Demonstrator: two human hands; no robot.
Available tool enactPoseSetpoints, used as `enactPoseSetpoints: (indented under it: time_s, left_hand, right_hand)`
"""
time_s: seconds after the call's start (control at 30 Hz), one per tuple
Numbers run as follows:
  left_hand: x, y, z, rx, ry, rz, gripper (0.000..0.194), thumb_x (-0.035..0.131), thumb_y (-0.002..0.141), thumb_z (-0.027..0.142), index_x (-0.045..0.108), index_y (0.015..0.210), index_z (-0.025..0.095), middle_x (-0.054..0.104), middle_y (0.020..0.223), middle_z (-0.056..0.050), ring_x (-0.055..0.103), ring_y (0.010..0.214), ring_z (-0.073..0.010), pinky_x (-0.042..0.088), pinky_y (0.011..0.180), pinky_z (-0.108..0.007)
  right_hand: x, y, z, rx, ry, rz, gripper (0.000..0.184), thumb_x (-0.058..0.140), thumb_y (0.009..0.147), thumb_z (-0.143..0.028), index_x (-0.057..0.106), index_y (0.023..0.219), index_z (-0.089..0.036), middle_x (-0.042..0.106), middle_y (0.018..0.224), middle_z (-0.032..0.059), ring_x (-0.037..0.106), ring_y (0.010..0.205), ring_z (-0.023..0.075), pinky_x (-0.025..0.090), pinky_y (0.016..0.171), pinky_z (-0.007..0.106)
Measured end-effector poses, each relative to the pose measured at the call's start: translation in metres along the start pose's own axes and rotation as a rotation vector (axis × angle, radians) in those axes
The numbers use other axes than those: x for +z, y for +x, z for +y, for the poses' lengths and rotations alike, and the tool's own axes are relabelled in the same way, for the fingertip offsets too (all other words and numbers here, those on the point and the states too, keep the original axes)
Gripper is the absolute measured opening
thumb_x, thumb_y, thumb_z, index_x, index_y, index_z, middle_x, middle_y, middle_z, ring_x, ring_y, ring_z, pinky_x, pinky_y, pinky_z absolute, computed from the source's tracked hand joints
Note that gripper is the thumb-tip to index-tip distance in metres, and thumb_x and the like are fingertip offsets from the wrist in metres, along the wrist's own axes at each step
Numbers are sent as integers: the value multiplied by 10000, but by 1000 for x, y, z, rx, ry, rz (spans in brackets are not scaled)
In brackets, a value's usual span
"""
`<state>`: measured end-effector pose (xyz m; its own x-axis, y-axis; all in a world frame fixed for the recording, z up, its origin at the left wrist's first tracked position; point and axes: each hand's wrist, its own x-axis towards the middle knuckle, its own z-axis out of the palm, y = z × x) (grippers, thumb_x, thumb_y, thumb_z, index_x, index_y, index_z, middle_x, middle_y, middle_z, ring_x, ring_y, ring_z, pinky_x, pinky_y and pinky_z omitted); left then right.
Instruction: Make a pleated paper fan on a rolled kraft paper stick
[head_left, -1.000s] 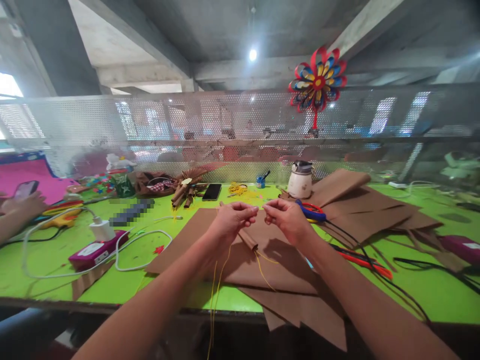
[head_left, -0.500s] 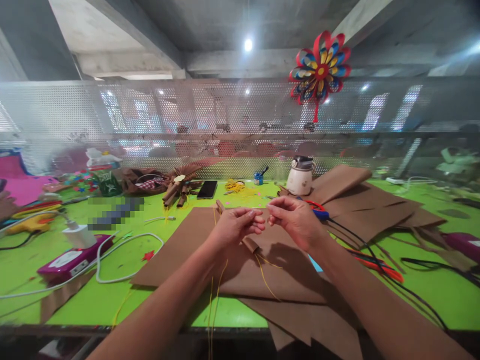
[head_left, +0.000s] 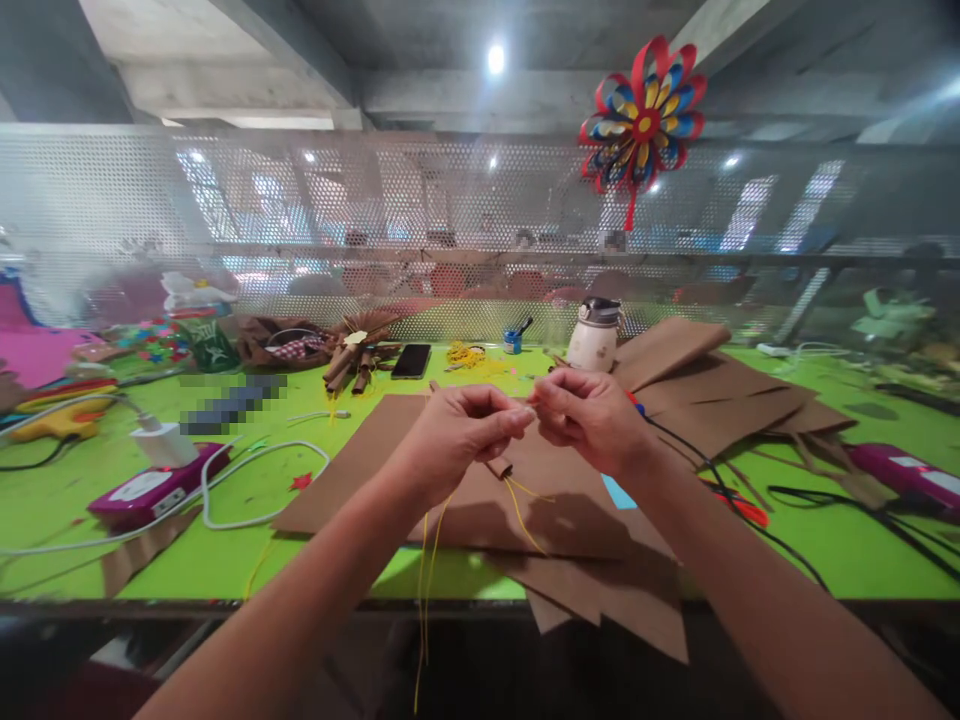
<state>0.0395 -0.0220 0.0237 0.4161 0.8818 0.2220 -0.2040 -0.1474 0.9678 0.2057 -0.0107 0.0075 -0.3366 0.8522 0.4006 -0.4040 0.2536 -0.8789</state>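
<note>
My left hand (head_left: 472, 430) and my right hand (head_left: 592, 415) are raised over the brown paper, fingertips pinched and nearly meeting. A tiny pale bit shows between the fingertips, too small to name. Just below them lies a rolled brown paper tube (head_left: 501, 467), partly hidden by my left hand, with yellow threads (head_left: 517, 508) trailing from its near end. More yellow thread (head_left: 424, 590) runs down from behind my left wrist and hangs over the table edge. Under everything are flat brown paper sheets (head_left: 352, 460), some jutting past the front edge.
To the left are a purple power strip (head_left: 150, 490) and a white cable (head_left: 262, 448). Behind stand a phone (head_left: 411, 361), paper tubes (head_left: 352, 365), yellow thread (head_left: 466, 355), a blue jar (head_left: 512, 342) and a bottle (head_left: 592, 340). More brown paper (head_left: 735, 400) lies right.
My hands have stayed over the paper tube. The left fingers, looser half a second ago, are pinched again, and the fingertips have come together. The whole view has shifted slightly.
</note>
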Motion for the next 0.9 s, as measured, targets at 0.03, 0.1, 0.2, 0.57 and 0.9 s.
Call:
enactPoseSetpoints:
  time_s: [0.03,0.1,0.2,0.57,0.9]
  left_hand:
    - [2,-8,7,5,18,-1,234,742,675,304,600,643,120,478,507,54,350,434,-24,222,431,-177]
    - [8,-24,17,3,77,4,271,680,740,343,557,622,133,434,481,64,305,419,-26,183,418,-184]
    - [23,-48,25,-25,235,-61,313,578,817,388,555,628,140,334,443,81,243,407,-34,155,410,-200]
    - [92,-71,15,-105,74,-324,87,610,763,171,648,837,147,618,697,-7,556,583,-79,416,542,-188]
    - [82,-75,12,-58,-74,-35,296,630,793,388,567,650,137,550,521,23,452,459,-46,339,462,-165]
  right_hand:
    - [5,-2,-3,0,2,-21,200,683,773,-329,635,702,-149,387,439,-93,244,357,15,204,365,181]
    - [14,-7,-8,29,-3,-55,213,666,791,-337,621,692,-154,357,430,-98,232,354,17,195,359,179]
    - [27,-17,-23,68,-43,-68,224,653,805,-341,619,686,-155,333,412,-102,221,345,16,183,349,175]
    - [8,-78,-111,96,-524,-99,296,735,709,-203,693,1002,-216,686,822,20,645,712,130,523,615,246]
    - [17,-95,-90,107,-396,3,212,634,823,-334,644,701,-162,401,366,-86,303,322,25,247,344,170]
